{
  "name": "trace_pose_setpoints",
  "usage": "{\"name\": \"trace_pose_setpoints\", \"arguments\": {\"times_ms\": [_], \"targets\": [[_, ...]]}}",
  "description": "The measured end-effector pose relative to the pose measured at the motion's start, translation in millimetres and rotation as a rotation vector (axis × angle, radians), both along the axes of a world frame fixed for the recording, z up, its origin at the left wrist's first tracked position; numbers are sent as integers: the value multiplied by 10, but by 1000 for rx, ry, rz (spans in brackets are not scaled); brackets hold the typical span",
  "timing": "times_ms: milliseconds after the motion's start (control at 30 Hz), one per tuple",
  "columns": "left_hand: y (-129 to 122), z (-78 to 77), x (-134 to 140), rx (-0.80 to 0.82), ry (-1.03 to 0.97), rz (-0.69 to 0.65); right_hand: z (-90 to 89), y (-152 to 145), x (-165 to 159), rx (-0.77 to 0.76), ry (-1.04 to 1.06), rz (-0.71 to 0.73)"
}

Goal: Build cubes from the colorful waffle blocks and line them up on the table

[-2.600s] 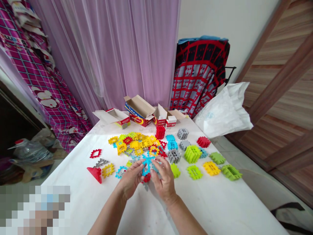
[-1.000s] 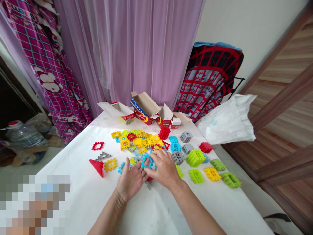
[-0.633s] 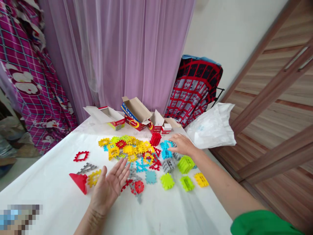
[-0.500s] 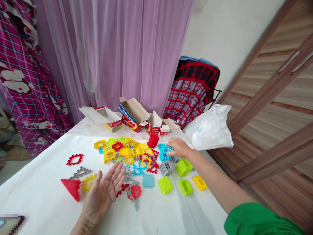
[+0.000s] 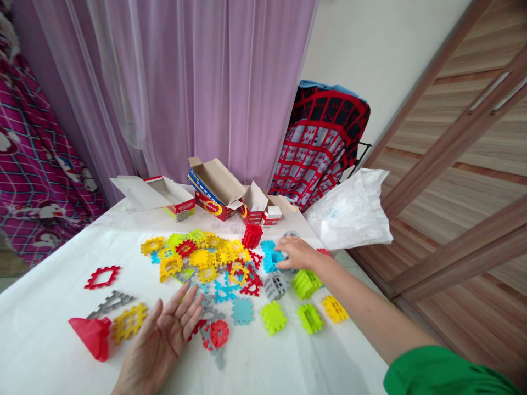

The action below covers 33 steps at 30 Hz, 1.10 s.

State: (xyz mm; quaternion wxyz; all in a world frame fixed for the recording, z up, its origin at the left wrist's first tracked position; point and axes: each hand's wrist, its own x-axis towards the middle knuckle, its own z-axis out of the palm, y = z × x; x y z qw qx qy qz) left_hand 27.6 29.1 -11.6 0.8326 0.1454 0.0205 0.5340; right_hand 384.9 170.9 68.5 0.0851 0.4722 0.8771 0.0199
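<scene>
My left hand (image 5: 167,332) is open, palm up, fingers stretched out and nothing on it. It hovers by grey and red toothed plastic building pieces near the front of the pile. My right hand (image 5: 298,253) reaches over the table, thumb and fingers apart at the right edge of a stack of blue building pieces (image 5: 270,258). Behind its fingers a grey piece (image 5: 291,234) shows in part. Close by are a grey block (image 5: 275,286), a lime green stack (image 5: 307,283) and a red stack (image 5: 252,236). Yellow pieces (image 5: 200,258) fill most of the mixed pile.
Opened cardboard boxes (image 5: 218,186) stand along the table's back edge. A white plastic bag (image 5: 349,214) lies at the back right corner. On the left are a red frame piece (image 5: 102,277), a yellow lattice piece (image 5: 129,322) and a red roof-like piece (image 5: 91,336).
The view has shifted slightly, moving the table items left in the picture. My right hand stays beside the blue stack, and my left hand remains open with its palm up.
</scene>
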Motion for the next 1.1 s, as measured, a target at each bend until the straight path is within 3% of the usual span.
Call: {"name": "trace_pose_setpoints", "arguments": {"times_ms": [267,600,867,967,1100], "targets": [[-19,-80,6,-51,18,68,15,-13,-69,-6,-10,9],[6,-141,-84,-176,120,50,3,-24,-78,-3,-45,-2],[17,-120,-84,-149,98,36,43,-53,-91,-18,-40,-24],[14,-113,-82,-124,77,25,109,-41,-44,14,16,-40],[5,-121,-52,-87,47,40,349,-48,18,130,130,-108]]}}
